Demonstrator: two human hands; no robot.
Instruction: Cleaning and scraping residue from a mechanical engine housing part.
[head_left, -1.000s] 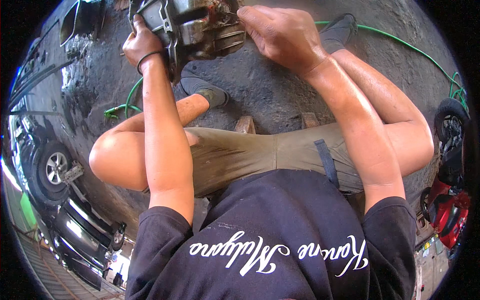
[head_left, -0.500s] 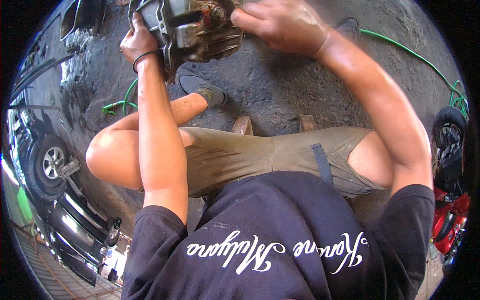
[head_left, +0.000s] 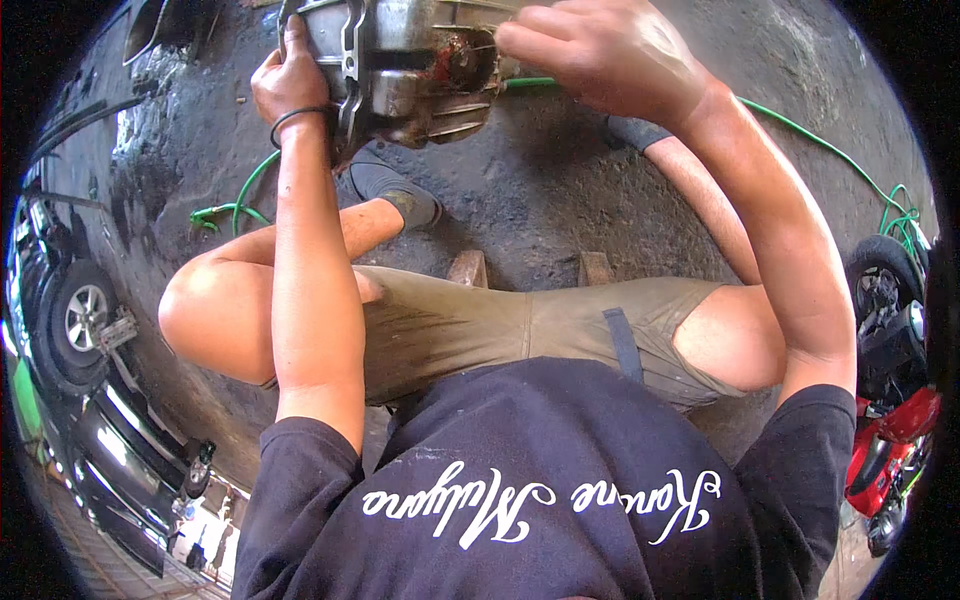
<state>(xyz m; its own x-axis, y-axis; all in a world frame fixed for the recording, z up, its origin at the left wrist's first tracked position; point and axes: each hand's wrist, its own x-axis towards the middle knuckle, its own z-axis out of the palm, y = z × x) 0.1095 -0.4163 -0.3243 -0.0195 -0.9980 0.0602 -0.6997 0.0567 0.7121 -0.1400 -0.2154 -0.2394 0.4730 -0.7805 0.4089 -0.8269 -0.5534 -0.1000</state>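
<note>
A greasy, ribbed metal housing [head_left: 398, 85] is at the top of the view, with a rusty reddish, rounded recess [head_left: 450, 60] on its right side. My left hand [head_left: 292, 78] grips the housing's left edge, thumb upward along it. My right hand [head_left: 605, 55], slightly blurred, is at the housing's right end with its fingers curled. Whatever those fingertips hold is too small or hidden to make out.
A dark, stained floor [head_left: 520, 170] surrounds my bent legs. Green hose [head_left: 820, 140] runs across it. A black car [head_left: 110, 430] with a silver-rimmed wheel [head_left: 85, 315] stands at left; a red-and-black motorbike [head_left: 900, 430] at right. Wooden blocks [head_left: 470, 268] poke out beyond my shorts.
My right hand has shifted, its forearm and elbow swinging outward to the right. The housing appears slightly lower and further right in the view. My left hand keeps its grip.
</note>
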